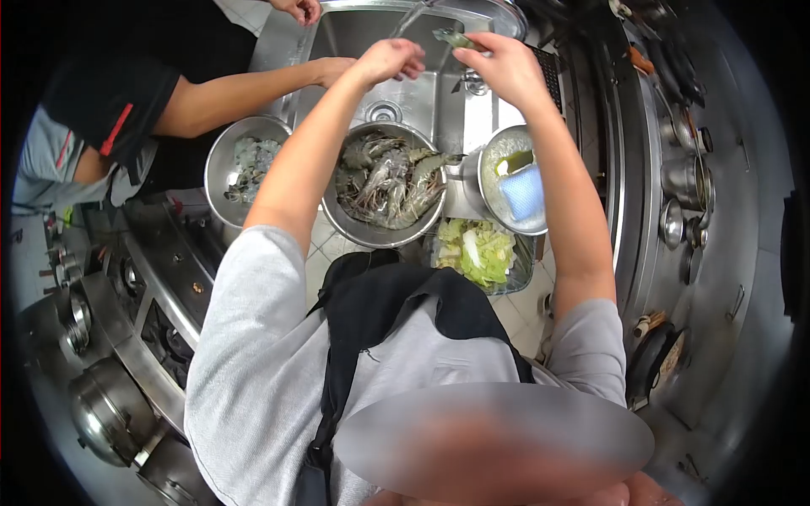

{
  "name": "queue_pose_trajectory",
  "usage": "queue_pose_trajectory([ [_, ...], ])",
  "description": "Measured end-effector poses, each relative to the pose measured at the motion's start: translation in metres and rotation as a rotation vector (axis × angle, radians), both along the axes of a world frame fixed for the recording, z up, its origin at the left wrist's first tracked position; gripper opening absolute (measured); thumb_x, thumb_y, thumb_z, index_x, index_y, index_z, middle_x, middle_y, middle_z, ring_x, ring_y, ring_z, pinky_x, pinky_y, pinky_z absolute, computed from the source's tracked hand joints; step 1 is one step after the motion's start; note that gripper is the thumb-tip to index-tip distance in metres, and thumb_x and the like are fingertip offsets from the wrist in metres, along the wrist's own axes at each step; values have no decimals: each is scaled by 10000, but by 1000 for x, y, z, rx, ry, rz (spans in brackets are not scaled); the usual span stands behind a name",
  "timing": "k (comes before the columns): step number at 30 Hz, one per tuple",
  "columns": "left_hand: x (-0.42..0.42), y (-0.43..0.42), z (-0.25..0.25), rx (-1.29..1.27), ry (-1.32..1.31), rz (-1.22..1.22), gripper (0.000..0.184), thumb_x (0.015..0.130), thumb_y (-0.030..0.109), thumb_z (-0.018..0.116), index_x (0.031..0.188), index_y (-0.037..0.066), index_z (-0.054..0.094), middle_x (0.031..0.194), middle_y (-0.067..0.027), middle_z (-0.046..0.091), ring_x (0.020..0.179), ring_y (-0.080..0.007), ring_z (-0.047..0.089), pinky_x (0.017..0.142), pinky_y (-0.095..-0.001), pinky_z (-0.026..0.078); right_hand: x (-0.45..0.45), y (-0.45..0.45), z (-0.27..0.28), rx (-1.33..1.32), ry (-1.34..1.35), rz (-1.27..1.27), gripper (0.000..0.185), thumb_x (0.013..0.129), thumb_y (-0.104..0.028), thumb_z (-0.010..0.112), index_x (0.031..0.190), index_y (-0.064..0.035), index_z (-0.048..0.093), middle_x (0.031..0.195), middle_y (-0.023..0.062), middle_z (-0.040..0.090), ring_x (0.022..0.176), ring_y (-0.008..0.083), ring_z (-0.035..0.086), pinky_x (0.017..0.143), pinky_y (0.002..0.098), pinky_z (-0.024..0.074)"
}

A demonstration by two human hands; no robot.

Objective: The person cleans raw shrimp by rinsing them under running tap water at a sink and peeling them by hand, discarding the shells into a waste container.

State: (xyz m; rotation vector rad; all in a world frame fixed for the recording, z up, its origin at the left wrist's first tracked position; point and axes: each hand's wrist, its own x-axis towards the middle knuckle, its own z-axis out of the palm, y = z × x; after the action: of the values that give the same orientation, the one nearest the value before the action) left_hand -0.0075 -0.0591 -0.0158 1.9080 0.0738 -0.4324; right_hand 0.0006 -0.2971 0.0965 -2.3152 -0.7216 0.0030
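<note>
My right hand [504, 72] pinches a peeled-looking shrimp [454, 38] above the right side of the metal sink [354, 42]. Over the sink's middle, beside the faucet's stream, is my left hand [392, 61], its fingers loosely bent and apart, slightly blurred, with nothing visible in them. Below my forearms a large steel bowl [337, 221] holds several whole shrimp [388, 181]. To its left, a smaller steel bowl [211, 181] contains greyish shrimp pieces [251, 160], partly behind my left forearm.
A co-worker's arm [228, 101] reaches to the sink from the left, close to my left wrist. On the right, a steel pot [489, 181] holds liquid and a blue sponge [523, 192]. Leafy greens [477, 253] fill a clear container. Stoves and pans line both sides.
</note>
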Motion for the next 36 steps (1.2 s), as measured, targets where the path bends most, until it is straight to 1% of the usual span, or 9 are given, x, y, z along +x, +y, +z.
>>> queue_pose_trajectory([
  [3, 0, 6, 19, -667, -39, 396, 307, 1006, 353, 574, 1101, 71, 650, 899, -8, 679, 731, -103, 609, 690, -266, 499, 34, 52, -45, 17, -38, -53, 424, 822, -353, 737, 1163, -101, 720, 922, 110, 743, 824, 227, 706, 766, 333, 532],
  [6, 7, 10, 13, -634, -56, 353, 270, 961, 324, 656, 1074, 79, 640, 883, 5, 661, 712, -83, 579, 655, -247, 479, 49, 83, -72, 19, 86, -49, 354, 828, -344, 703, 1129, -161, 736, 1000, 148, 731, 954, 324, 693, 849, 399, 539],
  [7, 9, 12, 7, -580, -114, 372, 247, 877, 310, 763, 923, 96, 649, 812, 12, 654, 663, -76, 556, 598, -242, 463, 48, 89, -74, -26, 64, -67, 337, 830, -341, 699, 1122, -176, 741, 1008, 150, 729, 964, 340, 685, 862, 406, 536],
  [14, 15, 19, -6, -621, -195, 408, 148, 893, 195, 741, 940, 80, 660, 779, 24, 644, 639, -53, 537, 537, -237, 431, 46, 93, -91, -35, 56, -45, 300, 827, -309, 701, 1093, -178, 746, 999, 156, 720, 945, 352, 679, 839, 424, 530],
  [23, 24, 29, -12, -284, -222, 360, 174, 968, 231, 623, 915, 73, 674, 706, 32, 592, 580, -61, 507, 515, -231, 404, 48, 88, -88, -54, 183, 19, 315, 821, -278, 709, 1098, -131, 739, 967, 147, 725, 926, 344, 673, 846, 411, 520],
  [28, 9, 34, 12, -437, -46, 253, 186, 972, 232, 588, 942, 76, 683, 712, 34, 596, 576, -61, 501, 523, -230, 420, 47, 87, -81, -90, 105, 4, 307, 831, -241, 693, 1118, -140, 736, 985, 148, 725, 948, 344, 675, 857, 419, 524],
  [30, 9, 38, 9, -174, -63, 100, 193, 971, 251, 589, 920, 87, 678, 713, 39, 595, 595, -53, 511, 536, -219, 427, 47, 89, -76, -130, 53, -8, 306, 833, -229, 686, 1122, -143, 735, 993, 149, 724, 957, 346, 674, 863, 424, 526],
  [32, 15, 39, 3, -142, -40, 118, 185, 956, 232, 591, 901, 73, 668, 710, 38, 583, 613, -56, 512, 538, -235, 435, 47, 91, -73, -219, -60, 47, 278, 839, -203, 656, 1098, -146, 741, 991, 159, 721, 965, 355, 671, 869, 448, 528],
  [36, 23, 35, -17, 312, -308, 86, 199, 917, 169, 573, 993, 24, 685, 839, -143, 701, 752, -270, 670, 706, -390, 533, 45, 98, -75, -301, -211, 97, 251, 844, -184, 628, 1062, -143, 745, 991, 167, 717, 968, 360, 669, 874, 465, 528],
])
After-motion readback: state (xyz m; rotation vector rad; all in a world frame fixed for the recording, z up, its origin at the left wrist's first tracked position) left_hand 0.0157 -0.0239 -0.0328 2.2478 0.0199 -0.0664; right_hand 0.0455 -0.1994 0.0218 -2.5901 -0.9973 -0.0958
